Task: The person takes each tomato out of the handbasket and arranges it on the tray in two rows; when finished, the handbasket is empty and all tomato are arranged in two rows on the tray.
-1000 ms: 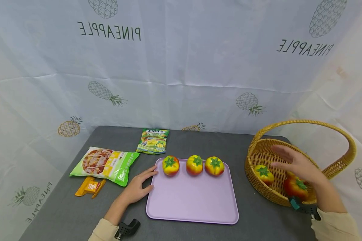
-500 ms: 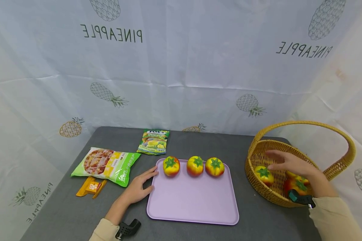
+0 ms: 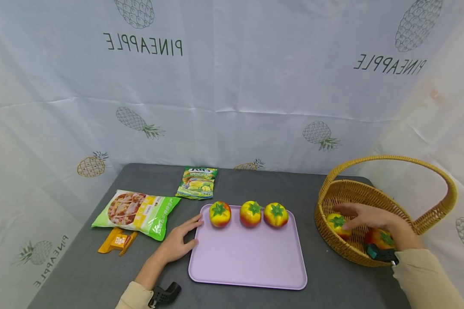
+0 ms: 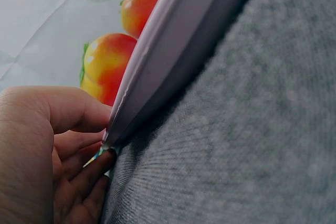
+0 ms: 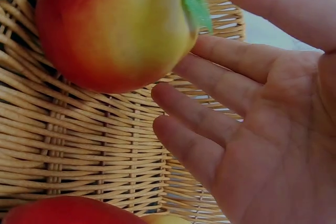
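Over the feed I see the left hand resting, fingers loose, against the left rim of a lilac tray, which holds three red-and-yellow fruits along its far edge. The right hand is inside a wicker basket, fingers extended and ungripped beside a leafy-topped fruit; whether they touch it, I cannot tell.

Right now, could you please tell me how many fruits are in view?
At least 5: three fruits on the tray along its far edge, two fruits in the basket, where the right hand may hide others.
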The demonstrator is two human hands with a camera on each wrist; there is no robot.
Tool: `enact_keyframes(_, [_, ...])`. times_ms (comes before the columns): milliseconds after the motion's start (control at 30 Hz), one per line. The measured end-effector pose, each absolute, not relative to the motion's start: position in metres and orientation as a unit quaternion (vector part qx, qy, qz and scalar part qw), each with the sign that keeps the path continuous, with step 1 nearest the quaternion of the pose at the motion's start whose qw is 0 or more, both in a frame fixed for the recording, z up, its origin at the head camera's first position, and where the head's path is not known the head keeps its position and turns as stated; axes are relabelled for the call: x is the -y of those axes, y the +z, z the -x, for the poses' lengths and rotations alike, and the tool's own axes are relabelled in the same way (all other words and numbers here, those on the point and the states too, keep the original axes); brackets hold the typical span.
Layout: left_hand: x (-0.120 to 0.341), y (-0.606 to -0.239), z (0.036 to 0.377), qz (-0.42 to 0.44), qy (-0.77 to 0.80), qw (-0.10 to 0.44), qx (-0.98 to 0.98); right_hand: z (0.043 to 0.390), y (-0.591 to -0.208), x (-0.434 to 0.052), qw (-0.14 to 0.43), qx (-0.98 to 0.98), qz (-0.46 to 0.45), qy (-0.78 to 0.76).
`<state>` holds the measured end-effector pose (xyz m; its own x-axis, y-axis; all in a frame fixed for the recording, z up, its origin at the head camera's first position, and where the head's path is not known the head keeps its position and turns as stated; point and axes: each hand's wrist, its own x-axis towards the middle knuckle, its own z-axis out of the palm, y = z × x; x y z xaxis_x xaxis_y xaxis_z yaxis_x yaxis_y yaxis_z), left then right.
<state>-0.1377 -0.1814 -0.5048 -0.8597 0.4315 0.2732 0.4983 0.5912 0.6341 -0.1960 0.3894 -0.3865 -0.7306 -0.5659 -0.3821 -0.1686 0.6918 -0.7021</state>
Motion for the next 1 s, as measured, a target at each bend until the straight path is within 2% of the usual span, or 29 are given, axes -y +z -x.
enact_keyframes(567, [0.1813,-0.4997,0.1364,0.246,-0.38,0.014,0.891,0.1991,-0.3915,-0.3857,0.356,-0.849,0.188,-0.342])
enact_keyframes(1000, [0.1806,-0.5011,0.1381,0.248,-0.38,0.015,0.891,0.1976,-0.392,-0.3872,0.339,-0.851,0.179,-0.36])
